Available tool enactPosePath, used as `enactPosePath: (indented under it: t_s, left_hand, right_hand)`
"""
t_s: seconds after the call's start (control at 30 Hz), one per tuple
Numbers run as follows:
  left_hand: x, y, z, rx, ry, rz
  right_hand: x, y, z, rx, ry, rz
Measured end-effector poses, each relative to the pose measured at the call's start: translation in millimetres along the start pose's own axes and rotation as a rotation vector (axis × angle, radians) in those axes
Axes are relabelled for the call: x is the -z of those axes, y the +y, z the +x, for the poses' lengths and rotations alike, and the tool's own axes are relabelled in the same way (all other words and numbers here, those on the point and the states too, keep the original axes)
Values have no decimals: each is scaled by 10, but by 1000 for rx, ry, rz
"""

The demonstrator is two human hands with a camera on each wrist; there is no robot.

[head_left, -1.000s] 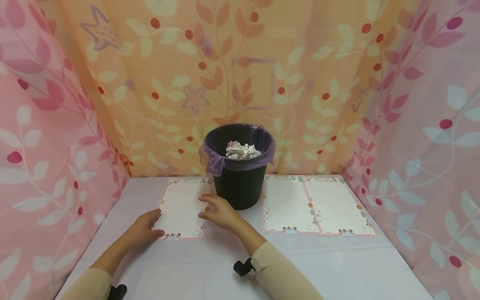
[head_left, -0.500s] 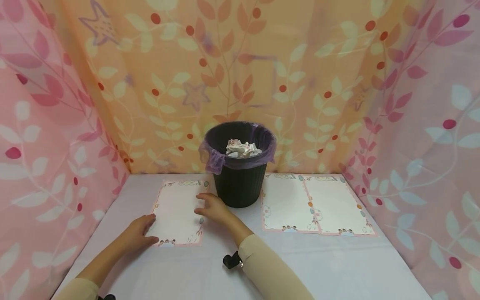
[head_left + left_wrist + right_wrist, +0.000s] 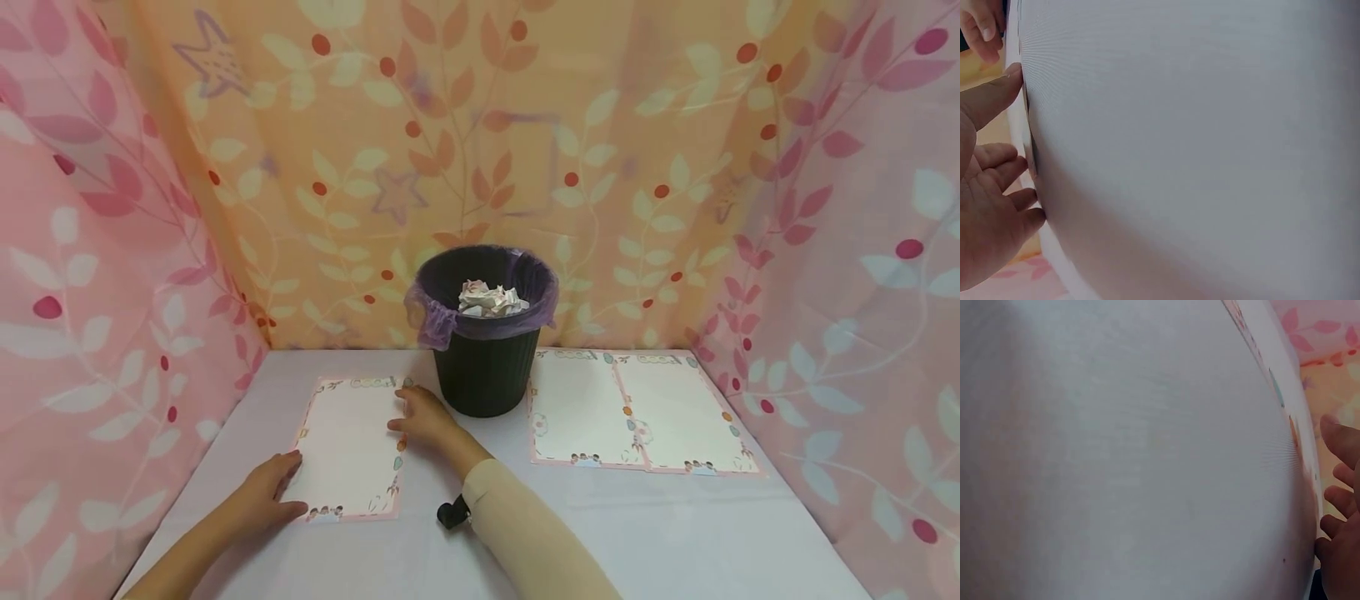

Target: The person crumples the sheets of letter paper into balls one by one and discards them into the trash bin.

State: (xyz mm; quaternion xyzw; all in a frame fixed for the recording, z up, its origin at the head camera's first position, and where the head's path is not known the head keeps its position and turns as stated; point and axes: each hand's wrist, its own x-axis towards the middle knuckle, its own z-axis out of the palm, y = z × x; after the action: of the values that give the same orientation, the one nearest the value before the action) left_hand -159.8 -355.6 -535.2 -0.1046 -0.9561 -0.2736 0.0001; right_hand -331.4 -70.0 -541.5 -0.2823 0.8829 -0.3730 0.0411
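Note:
A white sheet of paper (image 3: 348, 450) with a pink decorated border lies flat on the left part of the table. My left hand (image 3: 266, 492) is at its lower left edge, thumb and fingers spread apart. Along the upper right edge sits my right hand (image 3: 427, 417), fingers reaching over the border. In the left wrist view, the fingertips of the left hand (image 3: 991, 206) touch down along the paper's thin edge. The right wrist view shows the right hand (image 3: 1341, 519) with loosely bent fingers close to the tabletop.
Behind the right hand stands a black bin (image 3: 487, 375) with a purple liner (image 3: 435, 325), holding crumpled paper (image 3: 491, 300). To its right lie two more bordered sheets, one (image 3: 581, 408) slightly overlapping the other (image 3: 690, 412). Patterned curtains (image 3: 480, 125) enclose the white table (image 3: 600, 533).
The sheet has slid away from the bin, leftward and toward the person, with both hands moving along at its edges. The bin and the other two sheets have stayed in place.

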Motion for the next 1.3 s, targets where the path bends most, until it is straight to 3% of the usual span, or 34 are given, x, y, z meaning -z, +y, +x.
enactPosePath:
  t_s: [0.17, 0.4, 0.6, 0.9, 1.07, 1.3]
  left_hand:
    - [-4, -31, -100, 26, -12, -53]
    - [-14, -39, -236, 48, -31, -184]
    - [-3, -27, -276, 83, -41, -207]
    - [16, -26, -271, 121, -66, -195]
    - [20, -19, -251, 126, -69, -197]
    - [14, -21, -237, 138, -81, -182]
  right_hand:
    - [-69, 61, 44, 14, 18, -124]
    - [-85, 59, 63, -62, 1, -209]
    - [-93, 35, 80, -43, -12, -315]
    - [-97, 6, 65, -1, -18, -362]
    - [-102, 5, 59, -9, -1, -324]
    - [-176, -21, 26, -66, 48, -144]
